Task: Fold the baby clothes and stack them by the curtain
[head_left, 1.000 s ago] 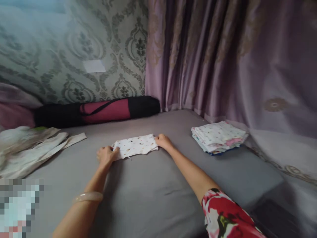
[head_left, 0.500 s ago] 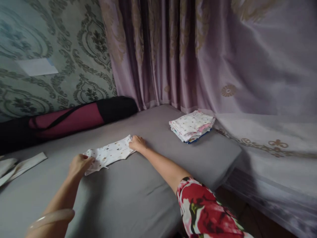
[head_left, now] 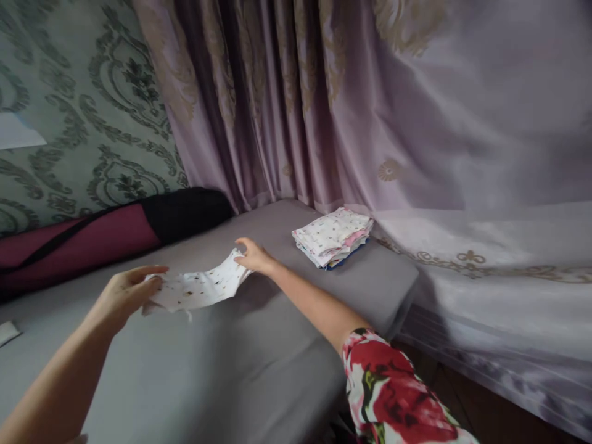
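Note:
A small white patterned garment (head_left: 197,290), folded into a strip, hangs between my two hands and sags slightly in the middle. My left hand (head_left: 129,293) grips its left end, thumb and fingers closed on the cloth. At the other end, my right hand (head_left: 253,256) pinches the upper right corner, its index finger curled above. The garment appears lifted off the grey sheet, with a thin tie or thread dangling from its lower edge. To the right of my right hand lies a stack of folded clothes (head_left: 330,234), white patterned on top with pink and blue edges below.
The grey-sheeted bed (head_left: 277,364) spreads beneath my hands, its edge dropping off at the right. A long black and maroon bag (head_left: 115,231) lies along the wallpapered wall. Purple curtains (head_left: 287,123) hang behind the bed. A bit of pale cloth (head_left: 8,333) shows at the left edge.
The garment has come up off the bed in both hands and now sags between them. My view has turned to the right, shifting the bag and stack leftward in the picture.

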A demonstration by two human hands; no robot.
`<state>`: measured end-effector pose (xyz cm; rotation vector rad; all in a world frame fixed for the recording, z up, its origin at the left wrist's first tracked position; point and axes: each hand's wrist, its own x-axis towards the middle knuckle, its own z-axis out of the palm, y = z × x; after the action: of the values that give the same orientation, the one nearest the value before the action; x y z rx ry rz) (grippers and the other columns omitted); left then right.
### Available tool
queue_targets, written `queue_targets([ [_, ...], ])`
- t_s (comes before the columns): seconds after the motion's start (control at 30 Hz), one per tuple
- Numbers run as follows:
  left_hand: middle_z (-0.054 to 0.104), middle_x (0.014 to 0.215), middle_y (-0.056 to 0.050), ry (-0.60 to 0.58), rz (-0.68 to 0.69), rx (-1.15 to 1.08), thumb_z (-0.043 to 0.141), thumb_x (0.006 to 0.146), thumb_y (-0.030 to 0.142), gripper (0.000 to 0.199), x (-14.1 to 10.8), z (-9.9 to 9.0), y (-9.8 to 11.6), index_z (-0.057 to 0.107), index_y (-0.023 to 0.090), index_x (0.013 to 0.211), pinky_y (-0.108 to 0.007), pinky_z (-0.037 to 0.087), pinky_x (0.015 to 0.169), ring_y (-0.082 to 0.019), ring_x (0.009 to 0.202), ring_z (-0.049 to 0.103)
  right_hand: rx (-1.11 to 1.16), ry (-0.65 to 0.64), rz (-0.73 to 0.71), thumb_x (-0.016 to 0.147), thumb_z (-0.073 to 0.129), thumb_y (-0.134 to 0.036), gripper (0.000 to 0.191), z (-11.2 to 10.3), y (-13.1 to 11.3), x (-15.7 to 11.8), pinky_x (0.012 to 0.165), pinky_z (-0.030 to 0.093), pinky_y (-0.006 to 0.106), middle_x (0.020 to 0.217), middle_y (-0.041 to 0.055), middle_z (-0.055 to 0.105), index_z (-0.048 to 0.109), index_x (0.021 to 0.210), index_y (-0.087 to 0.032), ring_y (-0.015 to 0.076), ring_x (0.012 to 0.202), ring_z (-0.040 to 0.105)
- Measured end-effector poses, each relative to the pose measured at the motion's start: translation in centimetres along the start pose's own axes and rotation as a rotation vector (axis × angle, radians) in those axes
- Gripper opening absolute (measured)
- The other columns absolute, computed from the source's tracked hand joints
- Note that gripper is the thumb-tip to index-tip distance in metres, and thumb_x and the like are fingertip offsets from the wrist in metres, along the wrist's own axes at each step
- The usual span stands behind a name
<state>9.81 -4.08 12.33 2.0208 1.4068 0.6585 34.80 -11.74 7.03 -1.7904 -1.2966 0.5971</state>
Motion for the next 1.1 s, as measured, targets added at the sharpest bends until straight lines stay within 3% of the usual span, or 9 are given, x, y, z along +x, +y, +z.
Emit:
queue_targets([
  [0.1,0.067,0.065,0.000,-0.176,-0.031,-0.363,0.069,0.056,0.040,0.061,-0.2,1.2,3.3,0.066,0.008,0.109,-0.021,0.043,0.056,-0.015,0.060,0.057,0.099,-0.046,-0.075,0.081,0.057,-0.008,0.039,-5.3,1.1,-0.8,0.073,0.050,0.022,0.090,0.0004,0.070,0.065,0.117,-0.019,0.0109,0.075,0.063],
  [0.23,0.068,0.071,-0.001,-0.221,0.035,-0.515,0.075,0.054,0.041,0.067,-0.3,3.9,8.3,0.066,0.009,0.112,-0.020,0.044,0.055,-0.012,0.060,0.056,0.146,0.019,-0.089,0.080,0.057,-0.008,0.028,-13.0,2.8,-2.5,0.074,0.049,0.022,0.090,0.0030,0.072,0.072,0.102,-0.014,0.0098,0.074,0.062],
  [0.33,0.070,0.088,-0.006,-0.257,0.130,-0.654,0.076,0.057,0.039,0.065,-0.4,6.7,12.1,0.066,0.009,0.114,-0.022,0.049,0.063,-0.012,0.069,0.061,0.183,0.149,0.012,0.076,0.055,-0.004,0.034,-18.5,3.9,-3.6,0.073,0.049,0.021,0.091,0.0036,0.073,0.072,0.104,-0.014,0.0088,0.071,0.062],
  [0.47,0.070,0.094,-0.009,-0.343,0.239,-0.817,0.074,0.063,0.030,0.064,-0.4,11.5,16.4,0.061,0.006,0.121,-0.030,0.055,0.073,-0.016,0.077,0.065,0.118,0.269,0.169,0.075,0.055,-0.004,0.042,-24.8,5.4,-4.2,0.069,0.049,0.019,0.093,0.0036,0.073,0.068,0.113,-0.015,0.0088,0.069,0.062],
  [0.57,0.069,0.091,-0.009,-0.417,0.223,-0.920,0.070,0.067,0.018,0.061,-0.5,15.4,19.0,0.057,0.004,0.125,-0.032,0.056,0.075,-0.017,0.077,0.066,-0.045,0.327,0.254,0.075,0.053,-0.005,0.044,-28.4,6.9,-3.8,0.063,0.047,0.018,0.093,0.0042,0.072,0.067,0.115,-0.015,0.0086,0.064,0.061],
  [0.7,0.068,0.088,-0.009,-0.486,0.079,-0.997,0.064,0.071,0.005,0.061,-0.8,20.4,21.7,0.050,0.004,0.131,-0.032,0.057,0.075,-0.014,0.072,0.066,-0.412,0.326,0.358,0.072,0.053,-0.004,0.049,-31.3,9.4,-2.5,0.055,0.043,0.018,0.075,0.0009,0.070,0.067,0.117,-0.015,0.0090,0.053,0.056],
  [0.83,0.067,0.094,-0.010,-0.498,-0.034,-1.059,0.061,0.074,0.001,0.062,-1.2,24.2,23.1,0.047,0.006,0.134,-0.032,0.058,0.076,-0.013,0.073,0.066,-0.545,0.342,0.376,0.071,0.053,-0.002,0.047,-32.4,11.3,-1.4,0.057,0.044,0.019,0.072,0.0003,0.069,0.070,0.113,-0.015,0.0110,0.055,0.057],
  [0.97,0.067,0.100,-0.011,-0.522,-0.049,-1.151,0.058,0.078,0.003,0.062,-1.6,26.7,23.5,0.041,0.007,0.138,-0.030,0.057,0.080,-0.014,0.080,0.067,-0.627,0.380,0.352,0.073,0.053,-0.002,0.045,-33.2,12.4,-0.9,0.074,0.047,0.023,0.093,0.0049,0.072,0.072,0.110,-0.019,0.0166,0.080,0.065],
  [1.1,0.067,0.095,-0.008,-0.533,-0.038,-1.106,0.058,0.081,0.008,0.063,-1.7,28.9,23.0,0.039,0.011,0.141,-0.029,0.056,0.082,-0.015,0.085,0.068,-0.698,0.406,0.334,0.077,0.051,-0.001,0.045,-33.3,13.3,-1.0,0.096,0.041,0.027,0.115,0.0074,0.068,0.072,0.112,-0.021,0.0207,0.109,0.060],
])
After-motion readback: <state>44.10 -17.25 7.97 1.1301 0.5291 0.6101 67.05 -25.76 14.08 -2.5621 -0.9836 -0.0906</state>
